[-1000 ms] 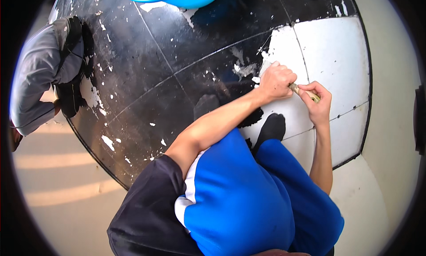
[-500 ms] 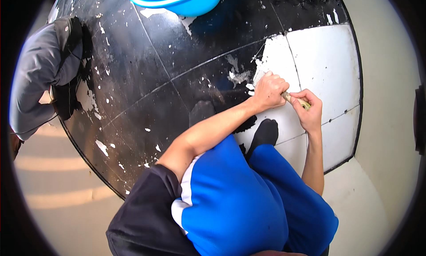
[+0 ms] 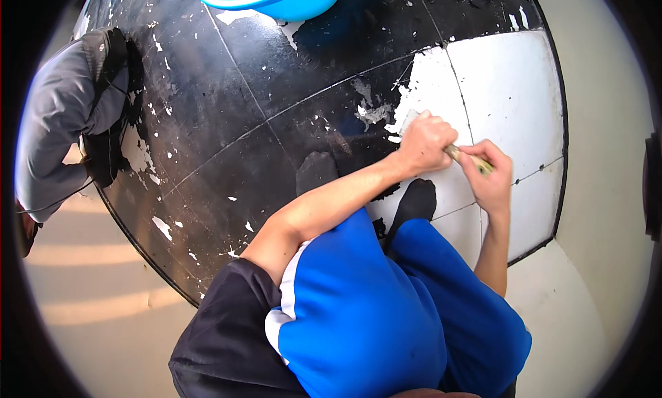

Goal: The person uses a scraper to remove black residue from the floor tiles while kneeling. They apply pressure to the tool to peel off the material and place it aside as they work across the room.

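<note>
Both my hands are closed on a scraper (image 3: 453, 151) with a pale wooden handle. My left hand (image 3: 427, 144) grips it near the front, covering much of it. At the handle's rear end is my right hand (image 3: 491, 176), fingers wrapped round it. Part of the greyish blade (image 3: 409, 119) shows past my left hand, low at the ragged border between the black coating (image 3: 317, 74) and the bare white tiles (image 3: 507, 95). Loose white flakes or chipped patches lie along that border.
A blue basin (image 3: 296, 4) stands on the black surface at the far side. At the left, another person's grey-trousered leg (image 3: 58, 115) is at the floor's edge. My dark-socked feet (image 3: 416, 199) rest close below my hands. A pale wall (image 3: 600, 122) rises at the right.
My hands and the scraper have shifted slightly to the right, the blade still at the border. The whole view has shifted slightly too. My grip looks the same.
</note>
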